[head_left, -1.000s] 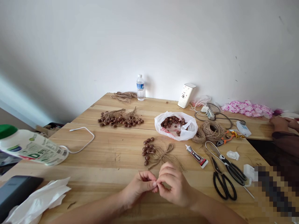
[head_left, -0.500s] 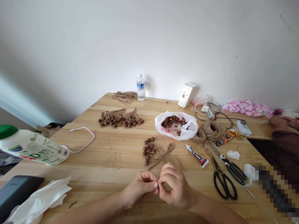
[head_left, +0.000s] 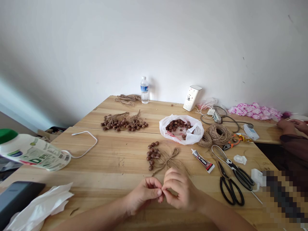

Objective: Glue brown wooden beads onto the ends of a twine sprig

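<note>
Over a wooden table (head_left: 115, 181), the left hand (head_left: 144, 195) and right hand (head_left: 180, 190) meet, pinched closed, anything held indiscernible. Just beyond lie jute twine (head_left: 172, 154) and nut-like brown balls (head_left: 152, 157).

Water bottle (head_left: 144, 91) upright near wall (head_left: 154, 41)

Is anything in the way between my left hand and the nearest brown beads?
Nothing bulky: I see wooden tabletop between your left hand and those beads, plus one thin twine end lying across part of the gap, just beyond the hand.
</note>
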{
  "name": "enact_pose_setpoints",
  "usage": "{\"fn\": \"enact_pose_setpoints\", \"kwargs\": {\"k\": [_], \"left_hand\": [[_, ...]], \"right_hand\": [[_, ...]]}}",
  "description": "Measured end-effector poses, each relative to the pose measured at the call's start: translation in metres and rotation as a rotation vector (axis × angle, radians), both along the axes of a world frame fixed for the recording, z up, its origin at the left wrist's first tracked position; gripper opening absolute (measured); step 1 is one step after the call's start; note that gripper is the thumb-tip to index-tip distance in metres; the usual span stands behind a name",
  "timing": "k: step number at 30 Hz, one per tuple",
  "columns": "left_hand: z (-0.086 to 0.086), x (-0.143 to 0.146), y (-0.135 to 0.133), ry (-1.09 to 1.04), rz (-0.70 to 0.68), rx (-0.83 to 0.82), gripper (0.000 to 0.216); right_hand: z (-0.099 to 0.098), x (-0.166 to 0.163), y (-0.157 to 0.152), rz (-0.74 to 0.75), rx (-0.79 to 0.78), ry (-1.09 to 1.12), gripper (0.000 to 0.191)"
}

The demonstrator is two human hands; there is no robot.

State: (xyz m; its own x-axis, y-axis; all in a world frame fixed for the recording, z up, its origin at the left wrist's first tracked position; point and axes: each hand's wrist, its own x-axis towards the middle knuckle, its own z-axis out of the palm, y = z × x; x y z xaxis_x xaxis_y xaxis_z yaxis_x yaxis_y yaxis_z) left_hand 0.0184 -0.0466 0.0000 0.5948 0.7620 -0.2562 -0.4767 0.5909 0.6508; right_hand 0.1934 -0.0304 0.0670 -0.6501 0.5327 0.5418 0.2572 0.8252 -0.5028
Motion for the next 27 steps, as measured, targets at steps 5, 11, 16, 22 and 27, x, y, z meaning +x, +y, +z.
{"fn": "enact_pose_setpoints", "kwargs": {"k": [5, 11, 16, 22, 27], "left_hand": [[-0.0005, 0.0001, 0.0006, -0.009, 0.009, -0.024, 0.018], [0.0019, -0.0001, 0.0012, 0.016, -0.002, -0.028, 0.02], [-0.0004, 0.0002, 0.0002, 0.038, -0.023, -0.031, 0.019], [-0.0009, 0.0001, -0.0002, 0.026, -0.045, -0.013, 0.019], [-0.0008, -0.0003, -0.0004, -0.003, -0.056, 0.053, 0.022]], "right_hand": [[0.0031, 0.0017, 0.0017, 0.022, 0.023, -0.048, 0.01], [0.0, 0.0022, 0.0026, 0.016, 0.097, -0.077, 0.009], [-0.0042, 0.0007, 0.0009, -0.005, 0.169, -0.103, 0.011], [-0.0063, -0.0024, -0.002, -0.067, 0.105, -0.036, 0.011], [-0.0003, 0.001, 0.0018, -0.095, 0.001, 0.03, 0.01]]}}
